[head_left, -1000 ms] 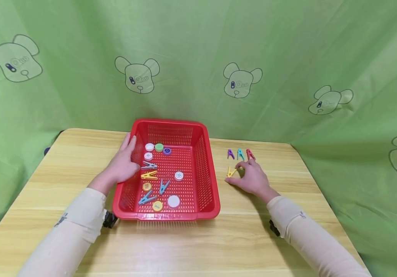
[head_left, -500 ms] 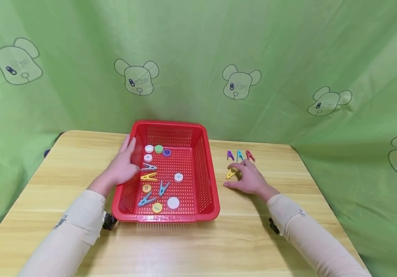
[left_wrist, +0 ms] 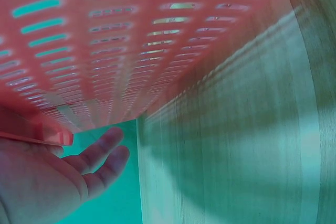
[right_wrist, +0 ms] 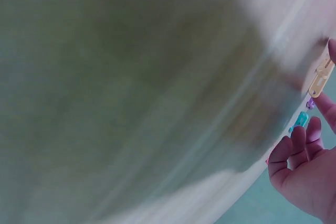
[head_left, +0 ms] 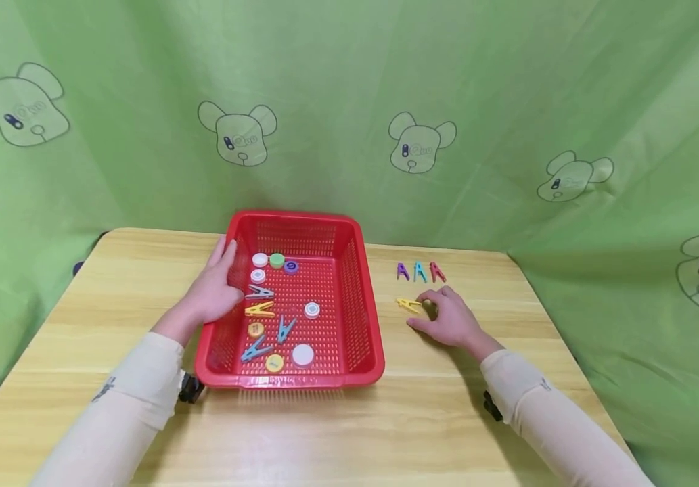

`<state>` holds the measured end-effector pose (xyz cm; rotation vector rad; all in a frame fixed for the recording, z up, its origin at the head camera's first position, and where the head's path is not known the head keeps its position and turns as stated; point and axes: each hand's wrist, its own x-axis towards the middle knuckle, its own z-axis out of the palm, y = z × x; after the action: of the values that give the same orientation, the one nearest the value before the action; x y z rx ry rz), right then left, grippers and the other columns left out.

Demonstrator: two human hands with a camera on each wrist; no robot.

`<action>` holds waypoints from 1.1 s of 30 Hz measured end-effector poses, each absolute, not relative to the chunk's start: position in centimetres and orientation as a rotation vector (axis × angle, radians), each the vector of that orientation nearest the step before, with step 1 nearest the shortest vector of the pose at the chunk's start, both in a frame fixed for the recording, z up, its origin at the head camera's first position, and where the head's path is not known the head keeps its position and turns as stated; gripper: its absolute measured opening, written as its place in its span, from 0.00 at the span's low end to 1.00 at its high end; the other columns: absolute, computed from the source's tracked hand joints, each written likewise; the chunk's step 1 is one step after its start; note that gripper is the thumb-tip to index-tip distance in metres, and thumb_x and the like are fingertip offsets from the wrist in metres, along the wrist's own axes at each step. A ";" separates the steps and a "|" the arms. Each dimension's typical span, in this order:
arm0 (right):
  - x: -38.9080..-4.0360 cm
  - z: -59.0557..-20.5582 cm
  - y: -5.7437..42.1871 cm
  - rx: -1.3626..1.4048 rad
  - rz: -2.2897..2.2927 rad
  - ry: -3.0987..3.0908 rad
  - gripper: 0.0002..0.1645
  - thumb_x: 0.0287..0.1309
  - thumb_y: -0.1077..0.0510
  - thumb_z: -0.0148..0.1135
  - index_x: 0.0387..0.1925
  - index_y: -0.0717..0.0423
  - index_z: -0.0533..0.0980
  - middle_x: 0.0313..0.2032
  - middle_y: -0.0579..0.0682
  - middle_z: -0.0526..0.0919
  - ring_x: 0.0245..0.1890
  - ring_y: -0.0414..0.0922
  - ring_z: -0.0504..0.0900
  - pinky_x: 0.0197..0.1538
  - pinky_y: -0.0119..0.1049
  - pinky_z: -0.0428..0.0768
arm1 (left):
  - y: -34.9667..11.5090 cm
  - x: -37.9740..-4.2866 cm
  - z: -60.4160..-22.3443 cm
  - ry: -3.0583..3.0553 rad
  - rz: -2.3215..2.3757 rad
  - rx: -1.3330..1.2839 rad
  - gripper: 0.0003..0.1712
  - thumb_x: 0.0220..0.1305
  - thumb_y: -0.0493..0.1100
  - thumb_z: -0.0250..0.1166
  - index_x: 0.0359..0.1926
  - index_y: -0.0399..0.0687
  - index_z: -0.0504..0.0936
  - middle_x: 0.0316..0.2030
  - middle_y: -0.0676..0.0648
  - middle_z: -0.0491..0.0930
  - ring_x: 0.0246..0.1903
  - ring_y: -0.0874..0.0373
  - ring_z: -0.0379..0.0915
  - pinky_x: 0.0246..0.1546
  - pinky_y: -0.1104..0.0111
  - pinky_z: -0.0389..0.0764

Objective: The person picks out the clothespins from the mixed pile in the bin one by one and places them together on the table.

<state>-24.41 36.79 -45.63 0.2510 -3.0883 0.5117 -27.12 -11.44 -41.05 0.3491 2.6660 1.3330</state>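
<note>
A red perforated plastic basket stands on the table. My left hand holds its left rim, thumb over the inner side; in the left wrist view two fingers extend loosely past the outer wall. A yellow clothespin lies flat on the wood to the right of the basket. Beside it is my right hand, thumb and index finger spread apart, its fingertips close to the clothespin's right end. Behind lie a purple clothespin, a blue clothespin and a red clothespin in a row.
Inside the basket are several round caps, among them a white cap and a green cap. With them lie several clothespins, including a yellow clothespin and a blue clothespin. A green curtain hangs behind the table.
My right hand has let go of the yellow clothespin and drawn back slightly to the right. The clothespin now lies turned more sideways. My left hand keeps its place on the basket.
</note>
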 end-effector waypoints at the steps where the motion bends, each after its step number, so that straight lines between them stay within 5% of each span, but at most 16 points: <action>1: -24.3 -45.7 36.8 0.243 0.517 -3.085 0.35 0.50 0.37 0.73 0.53 0.54 0.80 0.40 0.55 0.73 0.37 0.50 0.70 0.38 0.44 0.73 | -11.5 -27.1 -41.0 2.669 1.329 0.353 0.58 0.56 0.29 0.59 0.80 0.46 0.34 0.77 0.53 0.20 0.74 0.36 0.33 0.57 0.43 0.73; 13: -23.3 -46.9 35.6 0.123 0.603 -3.031 0.23 0.57 0.45 0.71 0.47 0.56 0.80 0.35 0.53 0.73 0.33 0.49 0.70 0.35 0.41 0.71 | -11.6 -27.1 -40.8 2.688 1.307 0.363 0.57 0.56 0.29 0.59 0.79 0.45 0.35 0.77 0.51 0.20 0.74 0.37 0.31 0.60 0.41 0.69; 33: -24.6 -46.7 33.7 -0.073 0.624 -3.045 0.24 0.56 0.39 0.70 0.37 0.55 0.76 0.33 0.54 0.72 0.34 0.51 0.69 0.35 0.43 0.70 | -11.3 -26.8 -40.7 2.680 1.324 0.352 0.57 0.57 0.29 0.59 0.80 0.46 0.36 0.77 0.52 0.21 0.74 0.36 0.34 0.57 0.42 0.72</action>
<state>-24.63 33.70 -46.66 -0.0732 -3.0446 0.6244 -26.82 -11.28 -40.67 0.3515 2.6796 1.3241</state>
